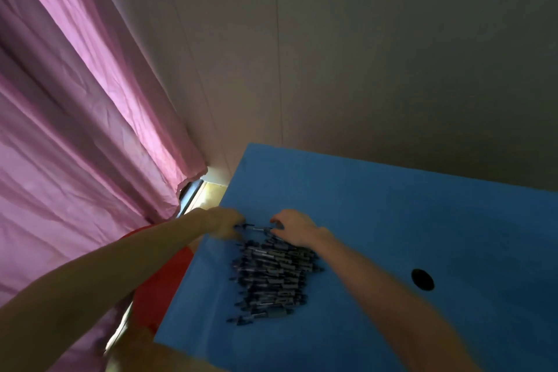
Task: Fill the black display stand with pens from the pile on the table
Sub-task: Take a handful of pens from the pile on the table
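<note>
Reaching both hands to far end of pen pile (271, 272) on blue worktop (392, 220). Left hand (225, 223), blurred, and right hand (294, 226) are pinching one pen (256, 228) between them. Black display stand is not showing; next move probably calls for finding it.

Two bare, sleeveless forearms.

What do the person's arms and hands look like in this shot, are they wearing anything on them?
Both arms are bare as far up as the view shows: no sleeves, gloves, watch or bracelets visible. The left hand is motion-blurred, so rings cannot be ruled out there. The right hand shows no rings on its fingers.
</note>
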Demonstrator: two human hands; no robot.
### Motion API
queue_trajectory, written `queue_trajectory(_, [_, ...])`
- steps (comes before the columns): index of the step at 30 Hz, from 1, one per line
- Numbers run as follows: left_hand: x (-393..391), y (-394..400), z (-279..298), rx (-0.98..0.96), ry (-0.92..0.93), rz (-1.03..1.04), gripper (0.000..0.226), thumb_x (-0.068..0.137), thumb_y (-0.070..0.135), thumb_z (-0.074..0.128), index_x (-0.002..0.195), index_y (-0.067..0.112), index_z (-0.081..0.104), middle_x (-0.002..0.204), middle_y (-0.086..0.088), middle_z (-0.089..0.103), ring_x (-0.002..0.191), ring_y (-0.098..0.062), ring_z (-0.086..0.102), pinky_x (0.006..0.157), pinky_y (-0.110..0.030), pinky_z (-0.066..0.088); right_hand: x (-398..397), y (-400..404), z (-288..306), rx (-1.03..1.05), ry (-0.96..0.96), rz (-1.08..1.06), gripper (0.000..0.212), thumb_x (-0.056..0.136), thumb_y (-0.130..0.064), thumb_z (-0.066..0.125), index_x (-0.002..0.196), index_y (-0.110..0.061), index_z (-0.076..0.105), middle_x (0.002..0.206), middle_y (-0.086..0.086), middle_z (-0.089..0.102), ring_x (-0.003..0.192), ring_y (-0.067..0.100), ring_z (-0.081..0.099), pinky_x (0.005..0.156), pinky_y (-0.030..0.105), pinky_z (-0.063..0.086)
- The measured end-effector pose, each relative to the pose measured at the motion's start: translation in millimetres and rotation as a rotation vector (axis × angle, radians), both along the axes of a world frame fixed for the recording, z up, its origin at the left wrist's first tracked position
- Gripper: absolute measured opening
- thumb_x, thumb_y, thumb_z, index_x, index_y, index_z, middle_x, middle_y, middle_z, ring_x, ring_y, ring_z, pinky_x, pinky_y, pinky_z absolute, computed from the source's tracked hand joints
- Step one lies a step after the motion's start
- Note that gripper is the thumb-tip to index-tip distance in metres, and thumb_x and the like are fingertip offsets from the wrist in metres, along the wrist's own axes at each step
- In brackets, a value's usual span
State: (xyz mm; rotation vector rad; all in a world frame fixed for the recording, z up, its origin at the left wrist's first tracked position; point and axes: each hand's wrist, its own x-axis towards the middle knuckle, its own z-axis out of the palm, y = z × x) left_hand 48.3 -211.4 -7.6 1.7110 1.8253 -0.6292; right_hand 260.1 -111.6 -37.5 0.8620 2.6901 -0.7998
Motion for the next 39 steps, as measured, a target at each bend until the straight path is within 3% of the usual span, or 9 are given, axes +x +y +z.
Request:
queue_trajectory(4, [-12.6,8.2,-1.6,0.033,-0.024,-0.044,0.041,0.098,0.039,0.058,0.129,0.013,0.057,0.129,-0.007,0.058,0.111,-0.026,0.058,0.088,-0.034,0.045,-6.6,-3.3,-3.4,0.043,-0.008,-0.017,0.024,0.099,-0.026,0.06,0.115,-0.014,0.074,0.116,0.006,0.07,0.105,0.027,0.065,0.09,0.04,0.054])
queue_trajectory(7, [-17.6,16.0,-3.3,0.041,-0.067,-0.056,0.039,0.098,0.037,0.058,0.129,0.013,0.058,0.128,-0.006,0.058,0.11,-0.024,0.057,0.087,-0.033,0.044,-6.0,-2.4,-3.9,0.04,-0.002,-0.052,0.02,0.098,-0.023,0.061,0.11,-0.015,0.075,0.112,0.004,0.073,0.101,0.023,0.067,0.089,0.038,0.056])
queue_trajectory(12, [-17.8,29.6,-4.6,0.054,-0.128,-0.09,0.041,0.098,0.036,0.06,0.133,0.014,0.057,0.13,-0.005,0.058,0.102,-0.015,0.052,0.085,-0.026,0.04,8.0,3.3,-1.3,0.058,-0.028,-0.08,0.02,0.099,-0.02,0.059,0.111,-0.012,0.073,0.114,0.005,0.071,0.102,0.023,0.066,0.089,0.036,0.054])
queue_trajectory(15, [-14.6,34.8,-4.1,0.028,-0.12,-0.109,0.045,0.099,0.035,0.057,0.138,0.014,0.055,0.132,-0.004,0.058,0.112,-0.021,0.056,0.091,-0.03,0.044,25.8,1.8,-2.6,0.072,-0.043,-0.121,0.021,0.098,-0.019,0.059,0.113,-0.012,0.07,0.117,0.006,0.07,0.106,0.024,0.065,0.091,0.036,0.053])
queue_trajectory(17, [-10.4,35.3,-1.9,0.042,-0.131,-0.133,0.041,0.099,0.034,0.056,0.134,0.013,0.057,0.128,-0.006,0.061,0.106,-0.022,0.057,0.09,-0.032,0.046,35.3,-0.9,-4.3,0.065,-0.063,-0.132,0.023,0.097,-0.02,0.058,0.116,-0.012,0.068,0.118,0.007,0.068,0.108,0.025,0.064,0.091,0.035,0.052])
queue_trajectory(23, [-3.0,35.8,-0.8,0.057,-0.153,-0.161,0.035,0.099,0.037,0.058,0.122,0.011,0.06,0.117,-0.005,0.063,0.096,-0.021,0.056,0.082,-0.033,0.045,29.1,-13.2,-2.9,0.06,-0.038,-0.118,0.051,0.1,-0.042,0.059,0.143,-0.016,0.052,0.137,0.007,0.056,0.124,0.025,0.054,0.101,0.035,0.043])
queue_trajectory(28, [8.1,33.0,6.0,0.045,-0.137,-0.137,0.05,0.1,0.039,0.057,0.142,0.013,0.051,0.134,-0.006,0.057,0.121,-0.026,0.055,0.099,-0.034,0.044,12.9,-19.6,-2.7,0.065,-0.058,-0.094,0.028,0.098,-0.023,0.06,0.124,-0.015,0.068,0.122,0.01,0.065,0.112,0.03,0.061,0.092,0.04,0.052])
queue_trajectory(32, [9.4,27.9,5.0,0.064,-0.158,-0.117,0.049,0.101,0.037,0.055,0.143,0.014,0.049,0.137,-0.007,0.057,0.12,-0.026,0.056,0.093,-0.029,0.041,20.7,-13.3,-2.8,0.041,-0.035,-0.159,0.024,0.097,-0.015,0.061,0.117,-0.015,0.073,0.12,0.004,0.071,0.11,0.024,0.065,0.093,0.035,0.052])
queue_trajectory(39, [8.3,23.4,-0.7,0.086,-0.233,-0.091,0.05,0.097,0.034,0.062,0.141,0.015,0.05,0.134,-0.005,0.059,0.112,-0.021,0.057,0.092,-0.03,0.044,29.0,-9.7,-4.0,0.065,-0.054,-0.159,0.02,0.098,-0.021,0.061,0.112,-0.015,0.074,0.115,0.004,0.072,0.105,0.023,0.066,0.091,0.038,0.055])
